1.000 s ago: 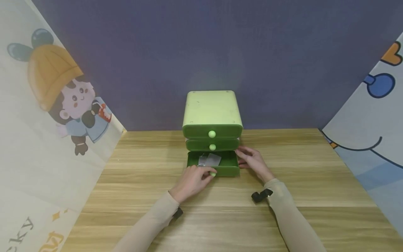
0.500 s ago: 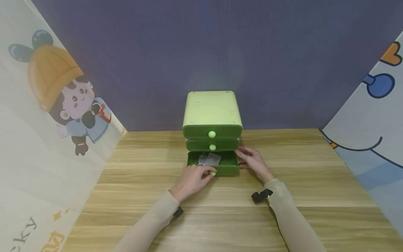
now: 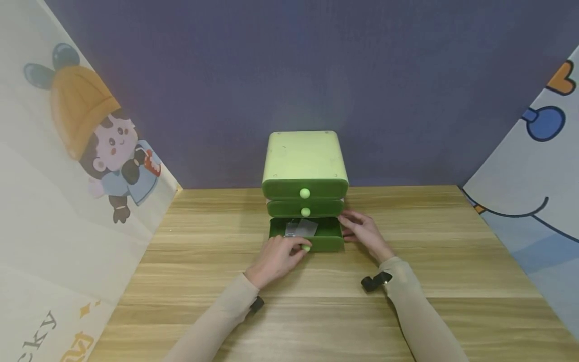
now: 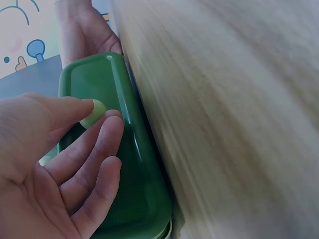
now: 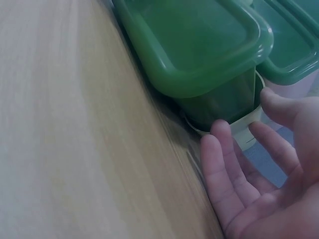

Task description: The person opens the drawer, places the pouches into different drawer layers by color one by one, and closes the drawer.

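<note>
A small light-green cabinet with dark-green drawers stands against the back wall. Its bottom drawer is pulled partway out, and pale flat pieces lie inside. My left hand pinches that drawer's round knob between thumb and index finger, its other fingers loosely bent before the drawer front. At the cabinet's right side is my right hand; in the right wrist view its spread, slightly bent fingertips sit right at the cabinet's light rim, beside the drawer.
The top drawer and middle drawer are closed, each with a round knob. Wood-grain tabletop surrounds the cabinet. A dark blue wall rises behind, with cartoon-printed walls on both sides.
The bottom drawer has slid very slightly inward, the left hand moving with it. My right hand has stayed at the cabinet's side.
</note>
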A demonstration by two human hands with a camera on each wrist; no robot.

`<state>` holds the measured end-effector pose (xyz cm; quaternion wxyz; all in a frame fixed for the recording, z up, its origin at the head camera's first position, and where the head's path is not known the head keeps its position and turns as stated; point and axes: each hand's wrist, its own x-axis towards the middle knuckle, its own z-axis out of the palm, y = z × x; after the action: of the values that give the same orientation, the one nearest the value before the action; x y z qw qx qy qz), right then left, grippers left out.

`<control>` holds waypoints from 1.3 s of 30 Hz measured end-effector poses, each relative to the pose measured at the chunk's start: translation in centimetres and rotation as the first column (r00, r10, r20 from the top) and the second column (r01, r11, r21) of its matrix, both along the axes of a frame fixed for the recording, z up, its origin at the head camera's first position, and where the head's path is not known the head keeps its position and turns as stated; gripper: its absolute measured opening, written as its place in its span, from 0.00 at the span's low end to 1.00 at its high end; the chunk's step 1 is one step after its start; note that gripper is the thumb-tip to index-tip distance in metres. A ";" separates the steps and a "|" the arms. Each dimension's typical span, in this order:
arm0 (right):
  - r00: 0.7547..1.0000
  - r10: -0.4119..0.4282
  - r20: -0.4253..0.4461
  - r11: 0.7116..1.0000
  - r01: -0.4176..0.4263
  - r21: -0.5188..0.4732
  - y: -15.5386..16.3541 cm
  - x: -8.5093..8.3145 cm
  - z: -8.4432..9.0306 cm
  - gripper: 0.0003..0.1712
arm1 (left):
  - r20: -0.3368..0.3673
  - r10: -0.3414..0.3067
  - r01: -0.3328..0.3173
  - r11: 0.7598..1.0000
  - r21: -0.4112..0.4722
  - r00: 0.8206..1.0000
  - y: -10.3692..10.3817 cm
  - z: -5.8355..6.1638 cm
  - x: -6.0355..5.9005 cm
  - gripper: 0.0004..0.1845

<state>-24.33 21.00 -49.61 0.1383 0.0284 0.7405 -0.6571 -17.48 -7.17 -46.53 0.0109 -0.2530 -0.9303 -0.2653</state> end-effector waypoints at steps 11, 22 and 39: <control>1.000 -0.007 -0.007 1.000 0.007 0.001 0.1 -0.1 -0.3 0.39 | 0.001 0.000 0.000 1.000 0.001 1.000 0.0 -0.2 -0.3 0.10; 1.000 -0.012 -0.005 1.000 0.012 0.010 0.0 0.0 -0.2 0.38 | -0.007 0.004 -0.004 1.000 0.006 1.000 0.1 -0.1 -0.6 0.10; 1.000 -0.011 -0.012 1.000 0.012 0.017 -0.1 -0.2 -0.2 0.38 | -0.021 0.009 -0.009 1.000 0.019 1.000 0.0 -0.4 -1.3 0.11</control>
<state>-24.48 20.91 -49.81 0.1299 0.0300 0.7468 -0.6516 -18.75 -7.13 -46.93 0.0242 -0.2515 -0.9288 -0.2711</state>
